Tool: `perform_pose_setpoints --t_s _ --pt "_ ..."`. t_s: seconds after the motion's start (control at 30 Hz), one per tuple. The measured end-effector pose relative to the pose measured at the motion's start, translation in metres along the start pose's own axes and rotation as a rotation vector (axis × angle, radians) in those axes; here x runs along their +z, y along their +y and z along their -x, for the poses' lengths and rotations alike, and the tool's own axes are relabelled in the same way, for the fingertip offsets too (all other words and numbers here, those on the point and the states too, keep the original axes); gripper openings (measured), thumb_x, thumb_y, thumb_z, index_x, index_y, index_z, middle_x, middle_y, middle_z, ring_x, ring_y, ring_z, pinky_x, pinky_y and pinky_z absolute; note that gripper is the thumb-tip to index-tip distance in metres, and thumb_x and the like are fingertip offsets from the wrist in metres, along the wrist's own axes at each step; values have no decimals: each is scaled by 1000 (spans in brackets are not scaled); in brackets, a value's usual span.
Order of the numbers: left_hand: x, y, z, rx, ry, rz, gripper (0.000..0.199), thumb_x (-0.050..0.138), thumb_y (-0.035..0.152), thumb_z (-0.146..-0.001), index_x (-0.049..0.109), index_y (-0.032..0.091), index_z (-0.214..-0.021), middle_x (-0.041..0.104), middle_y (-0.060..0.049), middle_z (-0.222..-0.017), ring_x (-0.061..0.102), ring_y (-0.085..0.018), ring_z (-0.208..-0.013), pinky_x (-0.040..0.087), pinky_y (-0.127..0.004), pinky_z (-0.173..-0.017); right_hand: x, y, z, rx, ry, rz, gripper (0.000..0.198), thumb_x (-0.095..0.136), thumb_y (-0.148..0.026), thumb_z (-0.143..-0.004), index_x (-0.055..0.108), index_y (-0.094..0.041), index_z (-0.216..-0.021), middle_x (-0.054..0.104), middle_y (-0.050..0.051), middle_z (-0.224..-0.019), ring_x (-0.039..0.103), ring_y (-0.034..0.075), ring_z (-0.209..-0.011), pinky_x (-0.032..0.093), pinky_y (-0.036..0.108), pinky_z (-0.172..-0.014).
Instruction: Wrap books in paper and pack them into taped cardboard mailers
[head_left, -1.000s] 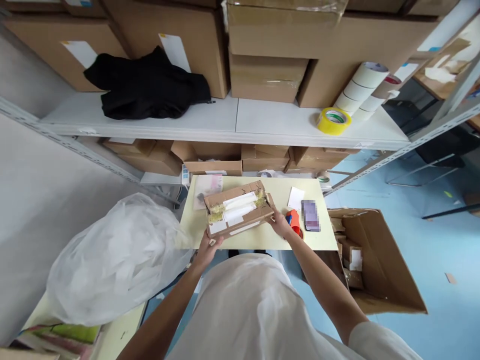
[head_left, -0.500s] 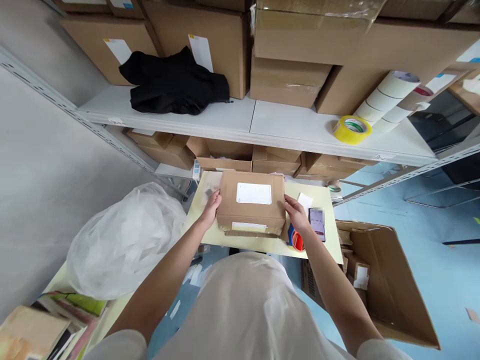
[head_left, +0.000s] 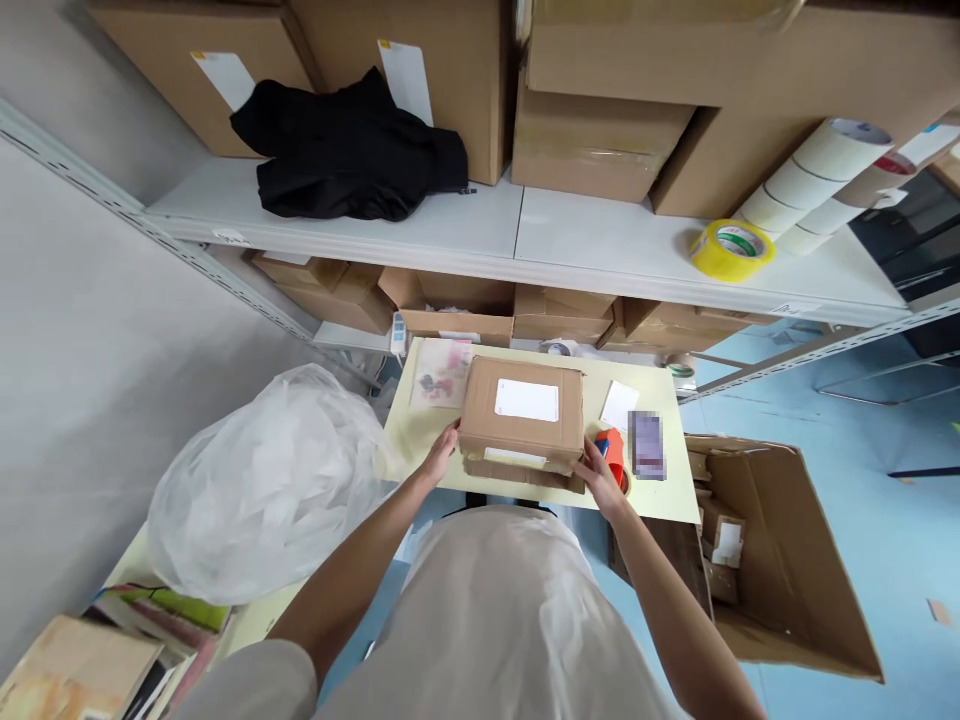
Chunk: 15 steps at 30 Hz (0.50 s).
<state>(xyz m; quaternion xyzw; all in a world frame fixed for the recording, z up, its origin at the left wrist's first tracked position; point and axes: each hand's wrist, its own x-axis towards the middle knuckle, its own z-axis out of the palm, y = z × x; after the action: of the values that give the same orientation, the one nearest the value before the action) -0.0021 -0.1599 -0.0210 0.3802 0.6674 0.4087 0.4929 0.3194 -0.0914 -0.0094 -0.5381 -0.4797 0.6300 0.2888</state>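
Observation:
A cardboard box with a white label on its top and another on its near side is between my two hands at the front of the small cream table. My left hand grips its left side, fingers against the cardboard. At the near right corner, my right hand clasps the other side. Close beside that hand lies an orange and blue tape dispenser. A phone and a white paper slip rest further right. Behind the box's left edge lies a clear printed bag.
A large open carton holding smaller boxes stands on the floor at right. White plastic wrap bulges at left. The shelf above carries cartons, a black garment, yellow tape and label rolls.
The box has come nearer to my body, with both hands still on it. More of the printed bag and the tape dispenser shows. The head view has shifted a little.

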Motion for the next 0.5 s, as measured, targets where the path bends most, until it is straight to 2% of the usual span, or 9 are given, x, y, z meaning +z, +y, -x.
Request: perform_pose_setpoints --t_s 0.1,0.17,0.23,0.37,0.5 --pt "3 1 5 63 -53 9 66 24 62 -88 40 22 -138 55 -11 -133 47 -24 -127 43 -43 -98 9 -4 11 14 -32 30 83 70 -35 -66 34 -28 -141 55 7 -132 53 26 -119 49 41 -93" --pt "1 9 2 178 -57 45 76 32 68 -82 41 16 -137 54 -15 -132 46 -26 -127 40 -42 -102 10 -18 13 16 -1 67 82 68 -32 -65 36 -25 -140 58 8 -128 53 27 -118 50 41 -91" --pt "-7 26 -3 263 -52 71 84 46 69 -75 41 13 -136 52 -17 -133 46 -29 -126 40 -43 -102 6 -41 12 12 -34 84 78 67 -28 -64 41 -22 -137 61 9 -124 55 29 -115 51 41 -89" --pt "-30 75 -13 250 -64 -9 80 66 55 -68 44 18 -135 51 -14 -131 55 -29 -113 50 -39 -88 -17 -90 9 26 -152 79 69 61 -19 -60 51 -22 -128 65 6 -117 61 27 -105 53 38 -86" --pt "-45 108 -21 219 -131 -165 72 73 48 -63 54 20 -127 59 -10 -118 63 -23 -93 51 -36 -84 -34 -113 0 125 -74 77 64 58 -21 -60 55 -21 -123 71 7 -102 68 26 -88 57 37 -71"
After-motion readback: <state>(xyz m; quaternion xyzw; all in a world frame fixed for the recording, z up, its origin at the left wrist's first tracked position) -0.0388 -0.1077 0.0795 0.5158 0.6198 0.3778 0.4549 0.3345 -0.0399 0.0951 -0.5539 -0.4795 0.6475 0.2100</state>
